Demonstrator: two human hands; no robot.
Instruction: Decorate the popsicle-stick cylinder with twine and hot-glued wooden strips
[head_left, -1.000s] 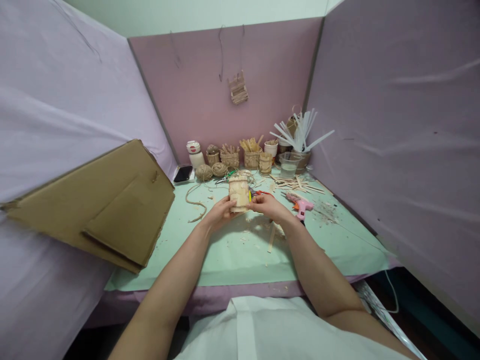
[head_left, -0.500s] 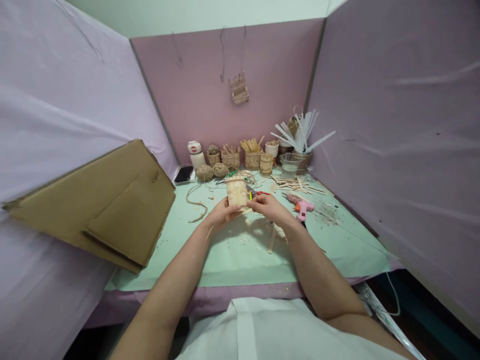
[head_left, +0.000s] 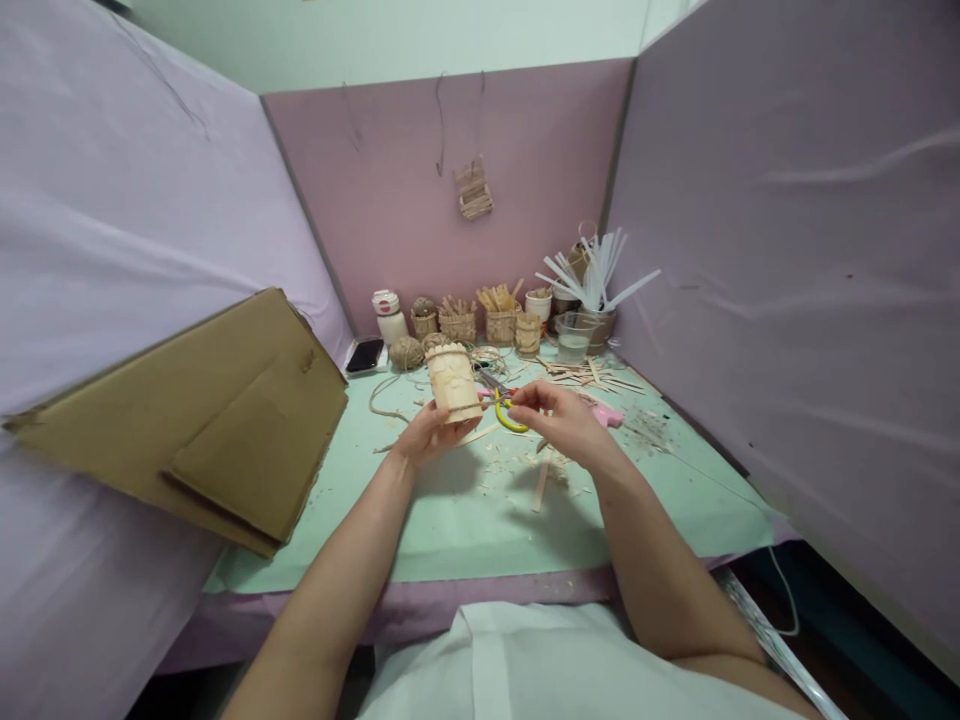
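My left hand (head_left: pixel 429 432) is closed around the lower part of a small round holder (head_left: pixel 452 380) made of pale wooden sticks, with a scalloped top and twine bands near its top and base. The holder tilts a little to the left above the table. Just to its right, my right hand (head_left: pixel 551 415) has thumb and fingers pinched together. A thin strand of twine (head_left: pixel 491 403) seems to run from the holder's base to those fingertips. Behind and below the fingers lie yellow-handled scissors (head_left: pixel 510 422) and another tool with red on its handle, partly hidden.
A pink glue gun (head_left: pixel 607 415) lies right of my right hand, partly covered by it. Wood strips (head_left: pixel 592 375), twine balls (head_left: pixel 406 352), a white bottle (head_left: pixel 389 318), stick baskets (head_left: pixel 457 325) and a clear water tub (head_left: pixel 574 340) stand farther back. Folded cardboard (head_left: pixel 187 420) leans at left.
My right hand has drawn away from the holder to the right. My left hand has shifted left with the holder, which now leans left. The yellow scissors show more, the glue gun less.
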